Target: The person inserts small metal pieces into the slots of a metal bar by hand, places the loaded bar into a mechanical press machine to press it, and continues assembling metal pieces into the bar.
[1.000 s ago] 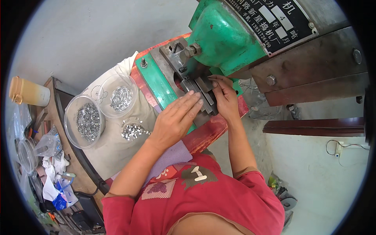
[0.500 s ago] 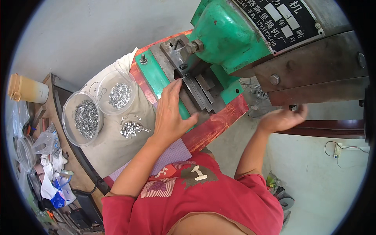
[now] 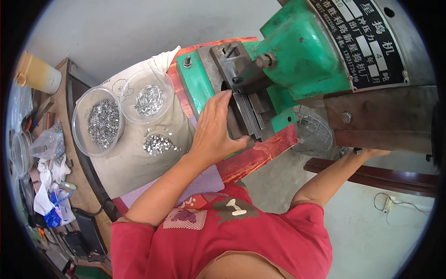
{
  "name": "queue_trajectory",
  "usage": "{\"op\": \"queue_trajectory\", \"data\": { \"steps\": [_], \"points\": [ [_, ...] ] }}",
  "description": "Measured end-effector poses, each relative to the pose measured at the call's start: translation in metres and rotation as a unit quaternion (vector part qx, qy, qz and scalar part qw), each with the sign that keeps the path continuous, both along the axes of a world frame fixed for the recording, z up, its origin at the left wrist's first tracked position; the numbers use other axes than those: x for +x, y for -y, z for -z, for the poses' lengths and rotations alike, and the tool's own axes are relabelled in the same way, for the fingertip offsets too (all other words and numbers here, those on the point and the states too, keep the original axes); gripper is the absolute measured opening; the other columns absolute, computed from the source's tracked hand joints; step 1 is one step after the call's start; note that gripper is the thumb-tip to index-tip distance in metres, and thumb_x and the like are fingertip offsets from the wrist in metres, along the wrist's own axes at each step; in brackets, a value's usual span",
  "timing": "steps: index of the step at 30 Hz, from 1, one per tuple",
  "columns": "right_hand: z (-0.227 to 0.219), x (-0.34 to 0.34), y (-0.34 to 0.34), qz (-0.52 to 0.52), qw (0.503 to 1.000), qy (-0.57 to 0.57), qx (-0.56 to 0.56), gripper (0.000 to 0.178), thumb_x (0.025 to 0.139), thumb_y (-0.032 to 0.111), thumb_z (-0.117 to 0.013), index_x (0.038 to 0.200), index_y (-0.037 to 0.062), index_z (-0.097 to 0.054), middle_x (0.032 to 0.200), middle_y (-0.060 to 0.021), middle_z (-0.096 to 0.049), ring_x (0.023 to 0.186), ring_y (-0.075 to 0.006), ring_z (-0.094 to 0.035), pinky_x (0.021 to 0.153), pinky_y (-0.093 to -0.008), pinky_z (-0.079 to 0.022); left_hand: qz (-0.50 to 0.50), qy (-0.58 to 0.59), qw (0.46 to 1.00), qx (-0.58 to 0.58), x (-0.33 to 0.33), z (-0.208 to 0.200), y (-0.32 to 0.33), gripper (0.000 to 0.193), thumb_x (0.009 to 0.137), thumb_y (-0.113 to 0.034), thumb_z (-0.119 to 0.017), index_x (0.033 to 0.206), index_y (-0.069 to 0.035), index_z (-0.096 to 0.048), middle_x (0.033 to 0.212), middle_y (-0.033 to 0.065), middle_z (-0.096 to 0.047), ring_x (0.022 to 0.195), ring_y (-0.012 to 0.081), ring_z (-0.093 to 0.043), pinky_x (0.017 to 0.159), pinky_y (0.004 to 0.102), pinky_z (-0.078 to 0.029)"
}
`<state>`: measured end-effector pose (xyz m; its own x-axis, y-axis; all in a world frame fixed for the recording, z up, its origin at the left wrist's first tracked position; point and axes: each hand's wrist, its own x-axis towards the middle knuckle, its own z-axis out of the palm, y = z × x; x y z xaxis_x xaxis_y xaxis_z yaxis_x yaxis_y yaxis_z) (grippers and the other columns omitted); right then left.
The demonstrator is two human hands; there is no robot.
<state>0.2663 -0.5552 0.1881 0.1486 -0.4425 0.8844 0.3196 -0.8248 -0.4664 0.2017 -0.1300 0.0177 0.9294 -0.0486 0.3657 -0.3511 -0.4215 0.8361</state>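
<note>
My left hand rests against the steel die of a green press. Its fingertips reach the die's far end beside the dark punch, while the thumb stretches to the near end. Fingers and thumb are wide apart, and no workpiece shows between them. Beyond the heavy steel bar on the right, only the back of my right hand and the wrist show. Its fingers are hidden, so I cannot tell what they touch.
Left of the press, a tub of small metal pieces and a shallower tub stand on beige cloth beside a loose metal pile. A yellowish cup and clutter line the far-left table. A fan stands beyond the red bench edge.
My right hand has moved outward to the right and gone partly behind the steel bar. My left hand stays at the die. The whole view has shifted slightly.
</note>
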Motion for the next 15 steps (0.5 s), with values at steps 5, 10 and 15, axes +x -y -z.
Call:
{"op": "queue_trajectory", "data": {
  "steps": [5,10,15],
  "points": [
    [0.001,0.014,0.009,0.039,0.995,0.005,-0.096,0.036,0.1,0.025,-0.053,0.12,-0.0047,-0.058,0.119,-0.0161,-0.062,0.095,-0.0287,-0.065,0.078,-0.0408,-0.058,-0.012,-0.017,1.0,0.011,0.004,-0.001,0.0,0.099,0.059,-0.025,-0.085,0.14,0.004,-0.037,0.141,0.0206,-0.043,0.129,0.039,-0.044,0.108,0.0462,-0.039],
    [-0.015,0.013,0.008,0.033,0.992,-0.004,-0.119,0.037,0.1,0.025,-0.053,0.121,-0.0049,-0.058,0.119,-0.0166,-0.062,0.095,-0.0287,-0.065,0.079,-0.0407,-0.058,-0.043,0.02,0.998,0.028,0.021,-0.001,0.0,0.094,0.056,-0.027,-0.084,0.134,0.003,-0.043,0.14,0.0186,-0.045,0.126,0.0371,-0.046,0.104,0.0452,-0.038],
    [-0.022,0.015,0.006,0.017,0.99,-0.015,-0.136,0.038,0.101,0.026,-0.052,0.122,-0.0052,-0.057,0.119,-0.0171,-0.062,0.095,-0.0287,-0.065,0.079,-0.0407,-0.057,-0.062,0.02,0.997,0.052,0.041,0.001,-0.005,0.095,0.056,-0.031,-0.084,0.134,0.003,-0.044,0.144,0.0182,-0.042,0.132,0.0362,-0.042,0.109,0.0466,-0.033]
  ]
}}
